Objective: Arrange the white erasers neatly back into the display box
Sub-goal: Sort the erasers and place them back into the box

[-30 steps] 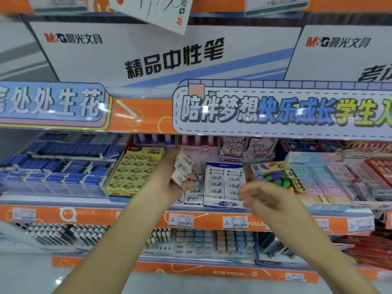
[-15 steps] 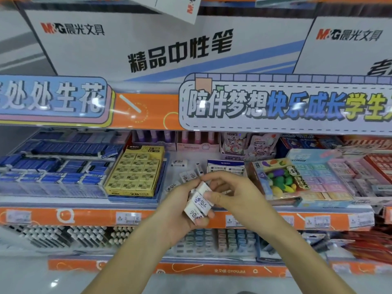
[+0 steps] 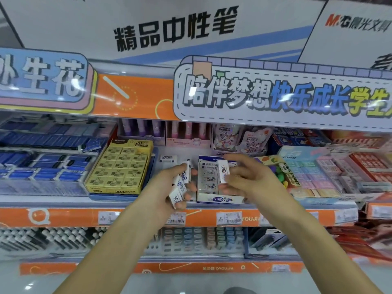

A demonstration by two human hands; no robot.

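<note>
The white display box [image 3: 219, 200] with blue lettering stands on the middle shelf and holds a column of white erasers. My left hand [image 3: 169, 185], just left of the box, grips a small stack of white erasers [image 3: 179, 188]. My right hand [image 3: 248, 179] pinches one white eraser [image 3: 223, 171] upright over the box's right side. One loose white eraser [image 3: 168, 158] lies on the bare shelf behind my left hand.
A yellow 2B eraser box [image 3: 118, 168] stands to the left, with blue erasers [image 3: 42, 166] beyond it. A box of coloured fruit erasers [image 3: 282, 172] and pastel eraser boxes [image 3: 307, 170] sit to the right. An orange shelf rail [image 3: 127, 217] with price tags runs below.
My right hand took one eraser from the stack in my left hand and carried it up and right over the box. Both hands rose toward the shelf.
</note>
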